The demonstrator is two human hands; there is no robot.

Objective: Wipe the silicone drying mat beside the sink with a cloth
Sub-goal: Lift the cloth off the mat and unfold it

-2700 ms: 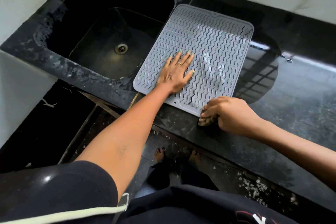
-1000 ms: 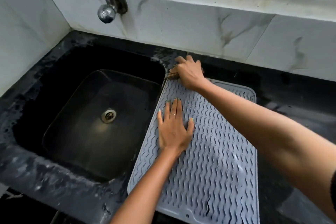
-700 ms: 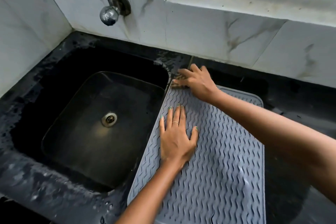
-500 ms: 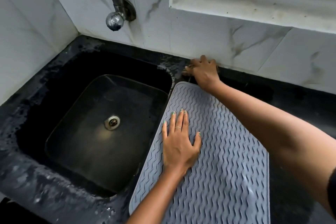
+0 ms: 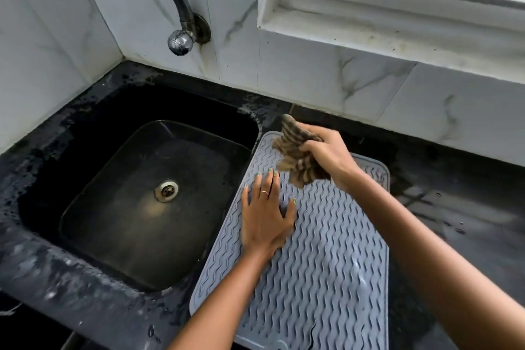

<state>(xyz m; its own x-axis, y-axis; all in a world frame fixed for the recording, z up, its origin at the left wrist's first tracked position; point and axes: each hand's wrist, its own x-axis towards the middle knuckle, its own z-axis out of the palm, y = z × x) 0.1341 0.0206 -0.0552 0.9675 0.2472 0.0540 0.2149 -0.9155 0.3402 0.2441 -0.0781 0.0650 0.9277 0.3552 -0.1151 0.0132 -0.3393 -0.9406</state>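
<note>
Fingers (image 5: 268, 183) of the left hand (image 5: 265, 217) lie spread flat on the grey mat (image 5: 321, 264), pinning it to the worktop (image 5: 460, 207) beside the sink (image 5: 147, 193). Farther back, the right hand (image 5: 326, 155) clutches the bunched cloth (image 5: 297, 155), apparently lifted off the far corner mid-wipe; next it must press down and sweep.

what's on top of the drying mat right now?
The left hand lies flat on the drying mat. The right hand holds a bunched cloth above its far end; whether the cloth touches is unclear. The mat under the palm is hidden.
</note>
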